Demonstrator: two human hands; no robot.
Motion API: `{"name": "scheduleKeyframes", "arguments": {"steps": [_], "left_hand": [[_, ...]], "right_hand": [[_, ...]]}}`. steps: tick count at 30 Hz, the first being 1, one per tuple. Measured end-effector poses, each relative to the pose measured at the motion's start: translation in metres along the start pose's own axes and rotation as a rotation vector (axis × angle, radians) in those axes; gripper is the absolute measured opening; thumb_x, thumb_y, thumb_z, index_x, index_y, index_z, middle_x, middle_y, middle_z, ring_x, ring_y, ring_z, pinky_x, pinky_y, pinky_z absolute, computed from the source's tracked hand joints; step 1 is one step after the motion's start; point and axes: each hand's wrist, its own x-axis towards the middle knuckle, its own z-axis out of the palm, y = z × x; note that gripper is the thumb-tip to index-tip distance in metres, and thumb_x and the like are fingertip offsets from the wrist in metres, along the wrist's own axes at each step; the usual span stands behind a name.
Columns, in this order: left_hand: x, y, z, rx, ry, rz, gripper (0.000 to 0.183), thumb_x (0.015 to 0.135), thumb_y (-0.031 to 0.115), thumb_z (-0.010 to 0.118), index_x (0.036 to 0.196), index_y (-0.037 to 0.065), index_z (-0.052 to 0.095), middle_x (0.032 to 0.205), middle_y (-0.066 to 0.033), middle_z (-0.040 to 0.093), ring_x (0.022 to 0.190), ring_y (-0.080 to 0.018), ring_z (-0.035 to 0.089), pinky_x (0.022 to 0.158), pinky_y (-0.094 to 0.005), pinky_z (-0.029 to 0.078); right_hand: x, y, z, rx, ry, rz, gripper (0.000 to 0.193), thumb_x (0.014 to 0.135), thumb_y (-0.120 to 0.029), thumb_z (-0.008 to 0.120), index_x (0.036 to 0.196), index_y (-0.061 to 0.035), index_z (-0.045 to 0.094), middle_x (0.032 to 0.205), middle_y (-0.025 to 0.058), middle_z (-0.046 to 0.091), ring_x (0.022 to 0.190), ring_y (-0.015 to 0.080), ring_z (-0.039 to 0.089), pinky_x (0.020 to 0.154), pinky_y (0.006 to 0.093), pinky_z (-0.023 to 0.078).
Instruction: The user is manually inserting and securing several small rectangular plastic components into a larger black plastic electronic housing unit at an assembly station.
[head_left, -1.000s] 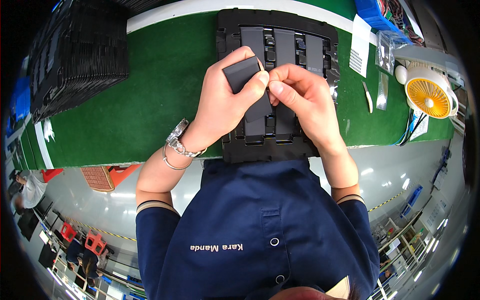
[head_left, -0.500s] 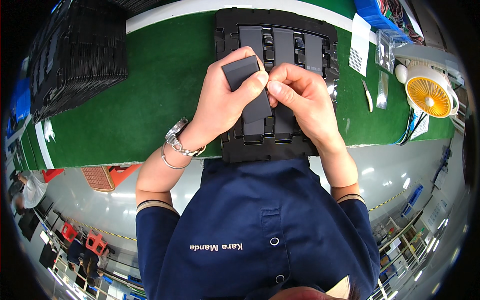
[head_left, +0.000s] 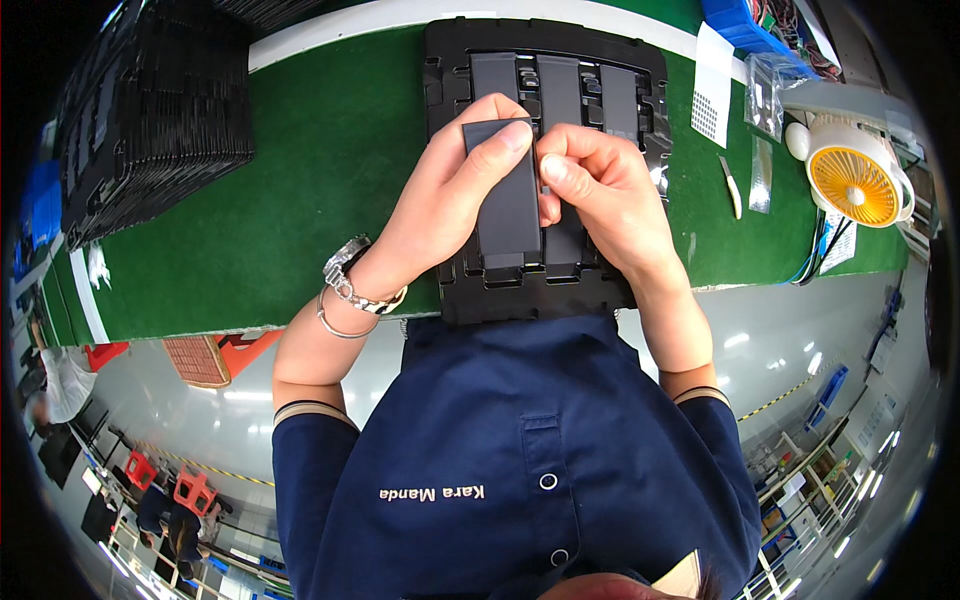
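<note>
The black block (head_left: 510,215) is a long, flat piece, and it is above the left part of a black tray (head_left: 540,306). Its long axis goes almost straight away from the person's body, with the near end a little more to the right than the far end. The broad face is turned up toward the camera (if the block touches the tray below, I cannot tell).

The tray lies on the green table (head_left: 330,180), close to the person's belly. In it, three dark strips (head_left: 620,95) lie side by side, with the same lengthwise direction; the left one is partly covered by the block. At the far right, a blue box (head_left: 728,28) contains wires. On the left side stands a high stack of black trays (head_left: 160,125).

The left hand (head_left: 450,175) is closed around the block: its thumb presses on the upper face near the far end, and the other fingers go behind. The right hand (head_left: 610,195) is at the right edge, with thumb and index finger brought close together (whether they pinch something is hidden).
</note>
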Motion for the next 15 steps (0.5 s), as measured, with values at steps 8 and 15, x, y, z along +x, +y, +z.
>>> {"name": "scheduleKeyframes", "arguments": {"steps": [8, 15], "left_hand": [[-0.001, -0.004, -0.004, 0.540, 0.041, 0.140, 0.023, 0.100, 0.028, 0.050, 0.096, 0.005, 0.052, 0.078, -0.0018, 0.060, 0.071, -0.0058, 0.057, 0.065, -0.0228, 0.047], [-0.001, 0.006, -0.001, 0.122, -0.115, 0.011, 0.023, 0.100, 0.027, 0.050, 0.096, 0.004, 0.050, 0.078, -0.0045, 0.065, 0.072, -0.0072, 0.062, 0.066, -0.0217, 0.049]], "right_hand": [[-0.005, -0.006, 0.001, -0.440, 0.074, -0.115, 0.023, 0.093, -0.020, 0.063, 0.080, -0.0014, 0.063, 0.066, -0.0018, 0.057, 0.063, 0.0039, 0.052, 0.059, 0.0206, 0.041], [-0.003, -0.005, -0.005, -0.136, -0.058, -0.078, 0.021, 0.094, -0.019, 0.062, 0.081, -0.0019, 0.062, 0.069, -0.0014, 0.061, 0.065, 0.0045, 0.054, 0.062, 0.0207, 0.044]]}}
